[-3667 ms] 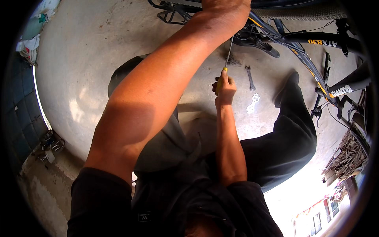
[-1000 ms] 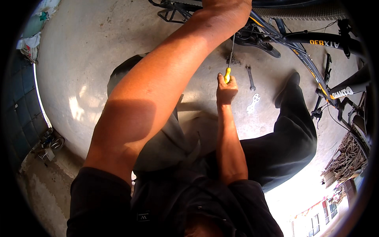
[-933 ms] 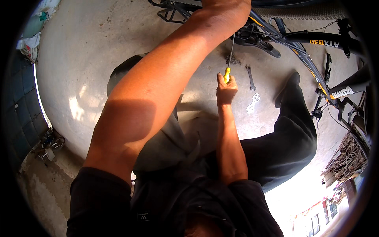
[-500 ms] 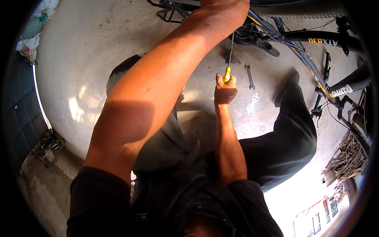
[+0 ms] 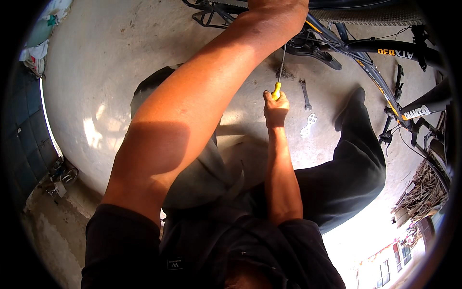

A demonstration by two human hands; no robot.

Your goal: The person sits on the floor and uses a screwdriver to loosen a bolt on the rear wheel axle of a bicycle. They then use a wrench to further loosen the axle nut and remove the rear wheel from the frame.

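Note:
My right hand (image 5: 275,108) is closed round the yellow handle of a screwdriver (image 5: 276,91), thumb along its side. The screwdriver's thin shaft points up and away to the underside of a black and orange bicycle (image 5: 370,72), near the pedal and crank area; its tip is hidden by my left forearm. My left arm (image 5: 192,101) crosses the view diagonally up to the bicycle. Of my left hand (image 5: 284,8) only the part by the wrist shows at the top edge; its fingers are out of sight.
On the concrete floor right of my right hand lie an open-ended wrench (image 5: 305,95) and a flat silver multi-hole spanner (image 5: 308,124). A dark greasy patch (image 5: 286,73) is beside the screwdriver. My dark-trousered leg (image 5: 356,154) stretches right. Dry sticks (image 5: 421,190) are piled at the far right.
My right hand and the screwdriver have shifted very slightly to the right. The left forearm has also moved a little right near the wrist.

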